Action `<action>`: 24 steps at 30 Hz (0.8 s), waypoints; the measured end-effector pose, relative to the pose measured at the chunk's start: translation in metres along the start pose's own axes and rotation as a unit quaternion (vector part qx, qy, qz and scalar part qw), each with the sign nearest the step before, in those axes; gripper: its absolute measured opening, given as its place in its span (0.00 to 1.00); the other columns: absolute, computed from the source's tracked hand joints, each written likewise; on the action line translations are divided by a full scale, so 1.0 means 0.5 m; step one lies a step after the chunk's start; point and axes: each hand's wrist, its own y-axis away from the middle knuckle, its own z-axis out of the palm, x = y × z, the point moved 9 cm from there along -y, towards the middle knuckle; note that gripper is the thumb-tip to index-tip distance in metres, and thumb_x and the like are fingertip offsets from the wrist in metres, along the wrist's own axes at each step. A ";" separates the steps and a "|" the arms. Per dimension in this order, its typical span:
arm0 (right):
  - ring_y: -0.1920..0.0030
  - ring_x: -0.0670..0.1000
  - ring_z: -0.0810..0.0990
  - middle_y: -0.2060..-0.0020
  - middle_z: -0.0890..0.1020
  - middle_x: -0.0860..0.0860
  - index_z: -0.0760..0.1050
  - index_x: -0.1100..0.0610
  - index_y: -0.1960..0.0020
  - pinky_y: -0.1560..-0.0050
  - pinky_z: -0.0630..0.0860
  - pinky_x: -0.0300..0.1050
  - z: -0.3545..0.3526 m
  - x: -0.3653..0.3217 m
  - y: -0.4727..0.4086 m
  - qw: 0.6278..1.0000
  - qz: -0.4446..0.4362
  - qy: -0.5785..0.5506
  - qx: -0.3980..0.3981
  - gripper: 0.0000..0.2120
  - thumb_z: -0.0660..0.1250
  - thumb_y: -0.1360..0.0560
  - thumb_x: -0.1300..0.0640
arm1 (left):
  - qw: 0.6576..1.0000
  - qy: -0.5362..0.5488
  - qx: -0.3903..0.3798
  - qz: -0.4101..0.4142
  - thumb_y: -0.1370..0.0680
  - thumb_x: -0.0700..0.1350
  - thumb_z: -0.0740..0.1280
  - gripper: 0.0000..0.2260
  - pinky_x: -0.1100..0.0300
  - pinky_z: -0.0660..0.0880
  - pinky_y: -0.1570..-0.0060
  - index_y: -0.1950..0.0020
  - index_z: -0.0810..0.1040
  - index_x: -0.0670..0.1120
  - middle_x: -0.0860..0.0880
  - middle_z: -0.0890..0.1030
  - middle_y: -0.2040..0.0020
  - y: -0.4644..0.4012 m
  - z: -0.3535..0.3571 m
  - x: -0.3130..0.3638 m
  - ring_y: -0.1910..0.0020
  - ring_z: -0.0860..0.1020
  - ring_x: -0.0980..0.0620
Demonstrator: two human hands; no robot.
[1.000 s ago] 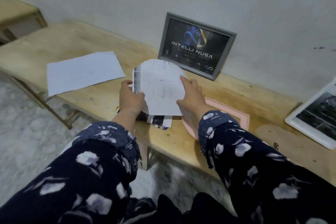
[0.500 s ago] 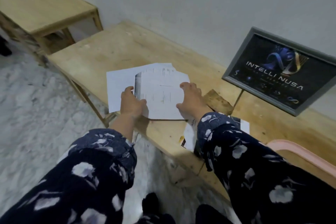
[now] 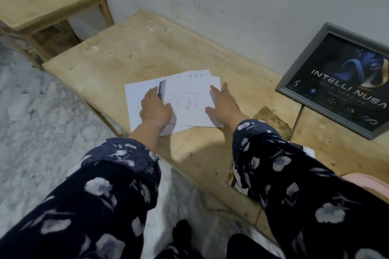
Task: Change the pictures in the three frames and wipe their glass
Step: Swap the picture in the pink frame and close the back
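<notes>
White printed sheets [image 3: 189, 101] lie flat on a larger white sheet [image 3: 134, 99] on the wooden bench [image 3: 130, 52]. My left hand [image 3: 155, 109] rests on their left side, fingers curled over the edge. My right hand [image 3: 223, 105] lies flat with spread fingers on their right edge. A grey frame [image 3: 303, 63] with a dark "INTELLI NUSA" picture leans on the wall at the right. A pink frame [image 3: 366, 183] shows at the lower right, mostly hidden by my right sleeve.
Loose prints [image 3: 307, 149] peek out beside my right sleeve near the bench's front edge. A second wooden table [image 3: 42, 2] stands at the upper left. Marble floor [image 3: 42, 132] lies below the bench.
Both hands carried the printed sheets left from in front of the grey frame and laid them down on the white sheet. My right hand's fingers have opened flat.
</notes>
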 end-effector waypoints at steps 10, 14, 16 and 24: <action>0.23 0.60 0.51 0.22 0.43 0.55 0.54 0.48 0.23 0.26 0.57 0.56 -0.024 0.072 0.109 0.999 0.027 -0.011 0.028 0.31 0.63 0.22 0.52 | 0.990 -0.041 -0.052 0.124 0.22 0.41 0.63 0.21 0.50 0.66 0.34 0.30 0.68 0.45 0.48 0.67 0.28 0.094 0.073 0.113 0.29 0.64 0.47; 0.23 0.59 0.51 0.22 0.44 0.56 0.55 0.48 0.23 0.26 0.57 0.55 -0.058 0.150 0.202 0.997 0.058 0.005 0.052 0.30 0.63 0.22 0.51 | 0.975 -0.094 -0.095 0.178 0.22 0.42 0.64 0.20 0.49 0.68 0.36 0.30 0.69 0.46 0.47 0.68 0.29 0.178 0.146 0.177 0.30 0.65 0.46; 0.23 0.59 0.51 0.22 0.46 0.56 0.55 0.48 0.23 0.25 0.54 0.56 -0.074 0.201 0.259 0.995 0.077 0.015 0.069 0.31 0.64 0.23 0.50 | 0.964 -0.116 -0.121 0.206 0.23 0.44 0.64 0.20 0.49 0.68 0.36 0.31 0.69 0.47 0.46 0.68 0.29 0.229 0.192 0.208 0.30 0.65 0.46; 0.23 0.55 0.37 0.23 0.38 0.54 0.38 0.50 0.22 0.28 0.40 0.66 -0.030 0.384 0.458 0.981 0.178 0.072 -0.033 0.49 0.61 0.29 0.31 | 0.925 -0.261 -0.199 0.191 0.27 0.59 0.70 0.35 0.42 0.59 0.32 0.25 0.60 0.49 0.47 0.57 0.23 0.408 0.315 0.207 0.26 0.56 0.45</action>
